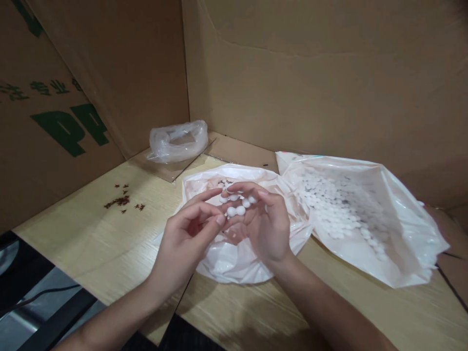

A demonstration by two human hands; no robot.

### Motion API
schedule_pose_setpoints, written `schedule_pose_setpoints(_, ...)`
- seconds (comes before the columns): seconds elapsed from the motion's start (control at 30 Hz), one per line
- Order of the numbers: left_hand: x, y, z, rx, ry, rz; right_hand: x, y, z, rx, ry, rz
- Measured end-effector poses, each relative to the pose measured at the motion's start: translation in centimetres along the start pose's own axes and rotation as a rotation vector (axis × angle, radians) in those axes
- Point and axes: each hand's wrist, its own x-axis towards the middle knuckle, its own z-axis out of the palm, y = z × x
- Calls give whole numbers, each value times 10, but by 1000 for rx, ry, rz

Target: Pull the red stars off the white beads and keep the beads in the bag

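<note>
Over the table, left fingers and right fingers grasp white beads (apparently strung, partly hidden).

Pale wooden tabletop beneath crumpled white plastic and small reddish-brown pieces.

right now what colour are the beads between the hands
The beads are white, best seen in the head view.

Head view, forward and down, hands near.
</note>
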Motion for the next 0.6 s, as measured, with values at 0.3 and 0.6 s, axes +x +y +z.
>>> schedule_pose_setpoints(0.3,-1,-3,2,165,39,52,-11,6,5,-213,-33,-80)
schedule_pose_setpoints(0.6,0,0,1,138,67,-15,-15,5,8,-321,-78,-113)
